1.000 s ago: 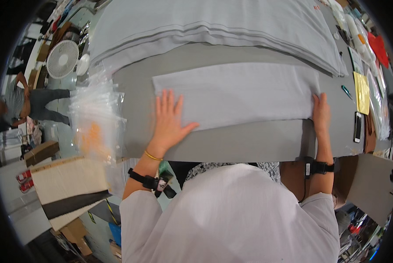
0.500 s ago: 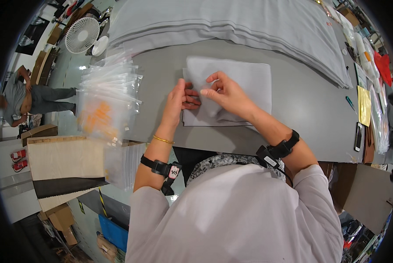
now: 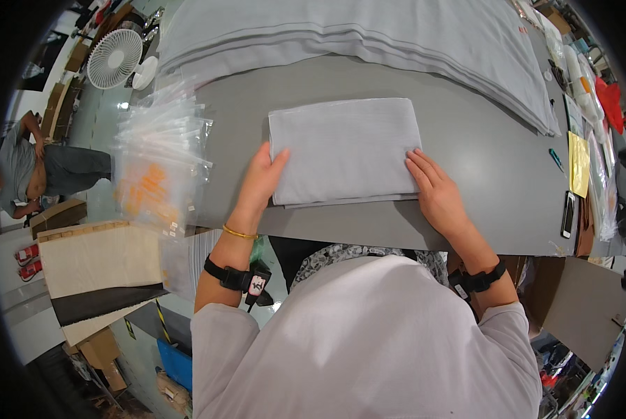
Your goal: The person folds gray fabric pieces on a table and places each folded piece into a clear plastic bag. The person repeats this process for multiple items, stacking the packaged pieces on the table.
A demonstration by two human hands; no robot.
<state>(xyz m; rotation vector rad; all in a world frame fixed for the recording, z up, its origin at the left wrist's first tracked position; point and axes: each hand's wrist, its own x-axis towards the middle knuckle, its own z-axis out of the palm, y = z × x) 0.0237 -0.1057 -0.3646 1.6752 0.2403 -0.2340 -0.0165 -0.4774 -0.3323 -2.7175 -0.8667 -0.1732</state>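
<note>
A folded light grey cloth (image 3: 344, 150) lies as a neat rectangle on the grey table in front of me. My left hand (image 3: 260, 174) rests at its left edge, the thumb stretched over the near left part and the fingers straight along the side. At the right edge is my right hand (image 3: 435, 185), its fingers extended and laid flat on the cloth's border. Neither hand is closed round the cloth. Below the top fold, the layers show along the near edge.
Large grey cloth sheets (image 3: 369, 38) are stacked across the table's far side. Clear plastic bags (image 3: 163, 140) lie in a pile at left. A phone (image 3: 568, 215) and a green-handled tool (image 3: 556, 160) lie at right. A fan (image 3: 115, 59) and another person (image 3: 54, 160) are farther left.
The raised, blurred top layer now lies flat. My hands have parted from near the cloth's left side to its opposite edges, the right hand moving right. The view has shifted a little.
</note>
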